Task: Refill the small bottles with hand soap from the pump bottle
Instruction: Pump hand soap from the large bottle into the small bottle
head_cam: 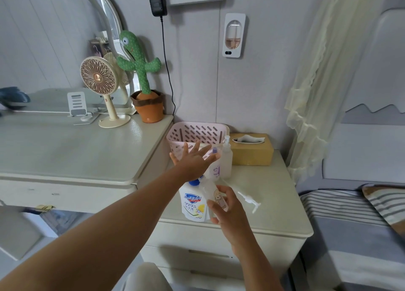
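A white hand soap pump bottle (192, 204) with a blue top stands near the front of the nightstand (274, 203). My left hand (194, 159) hovers flat over its pump, fingers spread, palm down. My right hand (228, 209) holds a small clear bottle (215, 195) with a cartoon sticker, tilted against the pump bottle's spout. Behind stand a small bottle with a purple cap (215, 168) and a frosted pump bottle (226, 159). A loose white pump head with its tube (247, 197) lies on the nightstand to the right.
A pink slotted basket (197, 133) and a tan tissue box (252, 149) sit at the back of the nightstand. On the desk to the left are a fan (98, 82), a cactus toy (144, 78) and a phone stand (77, 104). A bed (350, 225) lies to the right.
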Demonstrator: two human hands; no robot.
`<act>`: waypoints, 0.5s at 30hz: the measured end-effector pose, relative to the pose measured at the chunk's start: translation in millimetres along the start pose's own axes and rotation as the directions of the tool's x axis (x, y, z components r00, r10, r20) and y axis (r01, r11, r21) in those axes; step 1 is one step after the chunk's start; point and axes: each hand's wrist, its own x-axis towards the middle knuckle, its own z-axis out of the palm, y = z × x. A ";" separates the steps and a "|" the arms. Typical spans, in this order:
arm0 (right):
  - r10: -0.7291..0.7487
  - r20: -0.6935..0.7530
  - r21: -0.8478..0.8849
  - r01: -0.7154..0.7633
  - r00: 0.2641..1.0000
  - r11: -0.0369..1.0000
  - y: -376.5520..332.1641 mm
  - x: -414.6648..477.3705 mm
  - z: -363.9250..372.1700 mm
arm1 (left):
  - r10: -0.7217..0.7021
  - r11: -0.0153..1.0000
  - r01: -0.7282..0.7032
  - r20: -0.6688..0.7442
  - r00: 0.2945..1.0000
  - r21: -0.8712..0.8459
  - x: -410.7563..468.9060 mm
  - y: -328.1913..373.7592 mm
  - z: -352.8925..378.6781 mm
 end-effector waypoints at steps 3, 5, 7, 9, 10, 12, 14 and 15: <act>-0.008 0.007 0.003 0.008 1.000 1.000 -2.9 -0.6 -1.4 | -0.007 1.000 0.007 0.016 1.000 0.003 1.4 0.4 -2.5; -0.013 0.012 0.013 0.013 1.000 1.000 -5.2 -1.9 -1.9 | -0.010 1.000 0.010 0.018 1.000 -0.011 1.2 1.2 -4.9; -0.018 0.015 0.022 0.018 1.000 1.000 -5.3 -2.7 -2.3 | -0.002 1.000 0.002 0.018 1.000 -0.009 1.5 1.9 -6.3; -0.020 0.019 0.015 0.020 1.000 1.000 -4.4 -3.5 -2.6 | 0.000 1.000 0.000 0.027 1.000 -0.013 0.1 1.9 -6.3; -0.022 0.018 0.015 0.022 1.000 1.000 -4.3 -3.2 -2.6 | 0.001 1.000 0.000 0.029 1.000 -0.018 0.1 1.4 -6.0; -0.021 0.015 0.018 0.021 1.000 1.000 -4.9 -3.1 -2.8 | 0.007 1.000 -0.007 0.024 1.000 -0.030 -0.2 0.7 -4.4; -0.015 0.011 0.014 0.014 1.000 1.000 -3.9 -1.8 -2.2 | 0.012 1.000 -0.011 0.017 1.000 -0.025 0.0 0.3 -2.4; -0.010 0.008 0.012 0.010 1.000 1.000 -3.3 -1.6 -1.4 | 0.012 1.000 -0.012 0.016 1.000 -0.024 -0.3 0.5 -1.7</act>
